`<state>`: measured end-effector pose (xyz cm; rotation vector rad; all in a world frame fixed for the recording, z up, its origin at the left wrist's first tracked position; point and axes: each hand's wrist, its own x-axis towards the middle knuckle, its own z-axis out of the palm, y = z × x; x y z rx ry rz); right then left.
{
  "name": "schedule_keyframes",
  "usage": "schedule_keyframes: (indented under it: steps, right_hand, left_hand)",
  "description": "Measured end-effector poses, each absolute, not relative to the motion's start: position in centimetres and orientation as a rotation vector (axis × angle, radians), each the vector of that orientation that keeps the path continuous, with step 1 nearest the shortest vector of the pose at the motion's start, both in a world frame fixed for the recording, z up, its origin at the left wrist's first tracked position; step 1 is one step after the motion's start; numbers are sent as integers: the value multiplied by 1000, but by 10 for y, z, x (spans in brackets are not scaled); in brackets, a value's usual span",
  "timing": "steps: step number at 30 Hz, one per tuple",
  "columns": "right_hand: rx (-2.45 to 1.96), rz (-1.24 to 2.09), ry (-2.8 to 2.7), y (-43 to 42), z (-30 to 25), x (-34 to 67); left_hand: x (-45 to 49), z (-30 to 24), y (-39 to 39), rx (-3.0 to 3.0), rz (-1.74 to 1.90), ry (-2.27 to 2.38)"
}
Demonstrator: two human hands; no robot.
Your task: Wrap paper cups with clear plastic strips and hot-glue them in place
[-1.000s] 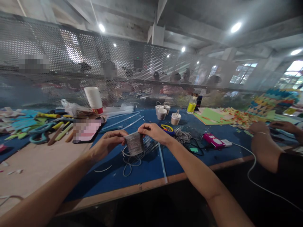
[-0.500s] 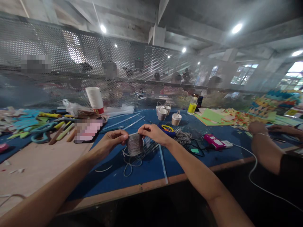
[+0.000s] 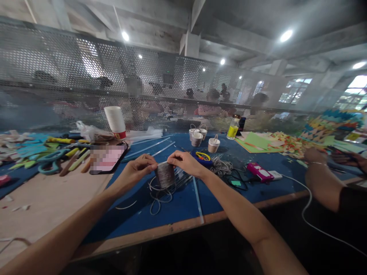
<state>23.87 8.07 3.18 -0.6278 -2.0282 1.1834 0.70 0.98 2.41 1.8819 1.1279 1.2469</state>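
Note:
A small grey cord-wound cup (image 3: 165, 174) is held just above the blue mat (image 3: 177, 206), between both my hands. My left hand (image 3: 137, 170) pinches its left side with curled fingers. My right hand (image 3: 183, 162) grips its top right rim, fingers closed. Loose grey cord (image 3: 157, 195) trails from the cup onto the mat below. Thin clear sticks (image 3: 183, 178) lie behind the cup.
Three small finished cups (image 3: 200, 139) stand further back, with a yellow-filled bottle (image 3: 232, 126), a stack of white paper cups (image 3: 115, 120), a phone (image 3: 106, 157), teal scissors (image 3: 51, 160) and a pink device (image 3: 258, 170) with a white cable. Another person's hands (image 3: 323, 168) work at right. A perforated screen rises behind.
The cup has turned slightly in my fingers and sits a little lower; both hands have stayed in nearly the same place. The other person's hands have shifted slightly.

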Motion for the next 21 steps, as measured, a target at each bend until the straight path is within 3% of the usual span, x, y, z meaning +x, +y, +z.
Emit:
schedule_keyframes:
  steps: [21]
  right_hand:
    - [-633, 803, -2129, 79, 29, 236]
  left_hand:
    - [14, 25, 5, 1733, 1258, 1116]
